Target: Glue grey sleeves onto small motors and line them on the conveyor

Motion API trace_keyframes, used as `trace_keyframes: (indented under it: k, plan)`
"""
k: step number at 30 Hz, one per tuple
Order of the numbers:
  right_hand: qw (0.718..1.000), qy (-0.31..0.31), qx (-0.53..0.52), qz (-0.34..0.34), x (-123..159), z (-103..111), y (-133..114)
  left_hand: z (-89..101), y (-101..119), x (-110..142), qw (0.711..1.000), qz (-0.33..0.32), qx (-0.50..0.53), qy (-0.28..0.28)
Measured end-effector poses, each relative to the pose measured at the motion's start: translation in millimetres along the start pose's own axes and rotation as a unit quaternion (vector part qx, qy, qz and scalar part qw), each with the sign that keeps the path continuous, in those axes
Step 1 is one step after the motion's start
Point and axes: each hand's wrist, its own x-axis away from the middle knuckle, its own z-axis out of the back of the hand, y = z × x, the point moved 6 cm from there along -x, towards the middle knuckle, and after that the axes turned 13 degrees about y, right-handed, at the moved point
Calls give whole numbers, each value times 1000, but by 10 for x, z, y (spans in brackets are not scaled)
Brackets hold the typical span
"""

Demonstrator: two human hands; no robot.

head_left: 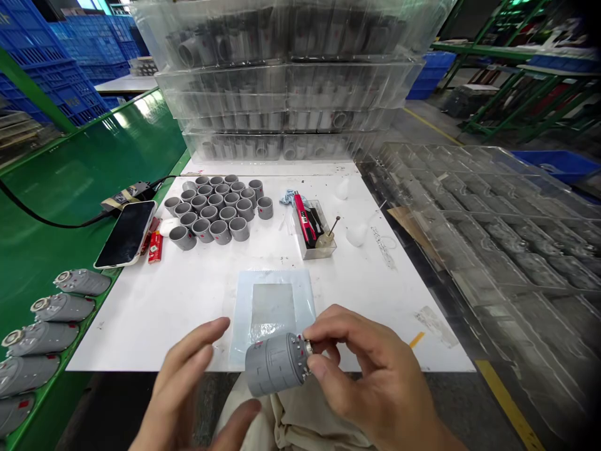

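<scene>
Now, right hand (380, 369): narrow pinch on grey cylindrical motor (272, 364) at its studded end.
Left hand (181, 394): open wide, just beside it.

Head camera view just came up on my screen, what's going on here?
A person holds a grey cylindrical part in their right hand, fingers at its studded metal end, with the open left hand close beside it. A cream cloth lies below them. On the white table are a clear plastic sheet and a cluster of short grey cylinders; similar grey parts line the green bench.
</scene>
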Motion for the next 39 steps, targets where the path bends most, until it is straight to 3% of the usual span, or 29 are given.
trace_keyframes:
  k: [3,5,11,17,28,36,39]
  plan:
    - [998,0,11,66,9,21,-77,154,-74,-22,989,90,47,111]
    - [997,-3,16,80,14,23,-86,227,-137,-34,978,136,71,141]
    - [996,-1,16,85,3,18,-82,362,-355,-22,952,242,78,169]
    - [996,-7,28,82,12,29,-58,222,-355,-38,922,337,129,139]
    - [998,1,45,39,29,63,93,137,-290,-61,909,359,146,155]
    - [1000,9,30,-5,69,79,219,248,-419,2,929,329,76,151]
    - [1000,16,10,-23,64,82,254,151,-450,-75,959,272,31,73]
